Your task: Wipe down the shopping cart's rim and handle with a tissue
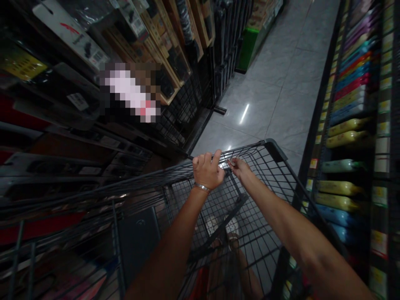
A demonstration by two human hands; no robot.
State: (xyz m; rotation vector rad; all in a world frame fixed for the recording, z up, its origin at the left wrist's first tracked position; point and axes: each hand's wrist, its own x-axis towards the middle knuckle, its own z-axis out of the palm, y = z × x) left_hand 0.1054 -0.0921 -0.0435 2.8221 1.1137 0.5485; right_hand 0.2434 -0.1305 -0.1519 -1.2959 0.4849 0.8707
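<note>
A black wire shopping cart [275,179] stretches out below me. My left hand [208,168], with a silver bracelet [202,187] at its wrist, is closed over the cart's rim, fingers curled across the wire. Just to its right, my right hand [240,167] is inside the rim, its fingers pinched together. Whatever those fingertips hold, if anything, is too small to make out. Through the mesh I see a pair of white shoes [231,228] on the floor.
On the left a dark rack holds packaged goods, among them wooden-framed pieces [165,54]. Shelves at the right carry rows of colourful packets [346,137] with price tags. Grey floor tiles [265,83] run ahead between them, past a green box [248,48].
</note>
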